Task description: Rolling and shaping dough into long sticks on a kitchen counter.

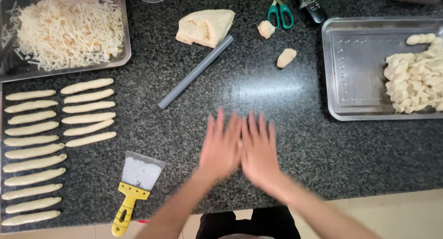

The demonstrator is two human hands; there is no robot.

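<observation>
Both hands lie flat near the counter's front edge, left hand (220, 147) and right hand (259, 149) side by side, fingers spread and blurred. Palms face down on the dark speckled counter (323, 151); neither hand grips anything. Whether a dough piece sits under the palms cannot be told; they cover that spot.

Head view, near left: yellow-handled scraper (134, 186), blade dusted white. Beyond it, two columns of rolled dough sticks (87, 112), pale, smooth, tapered at the ends, lying parallel and not touching.

Far left: metal tray of shredded cheese (69, 27), loose and stringy. Far centre: grey rolling rod (196, 72) lying diagonally, its far end touching a folded dough block (205, 27). Two small dough lumps (286, 58) lie apart to the right; green-handled scissors (279, 13) beyond them. Far right: steel tray (355, 68), shiny, holding a heap of twisted dough pieces (415, 77).

Risk, as judged: the counter looks bare of flour, so soft dough could stick and tear. A wide sweep of the left hand could nudge the scraper or the nearest sticks.
</observation>
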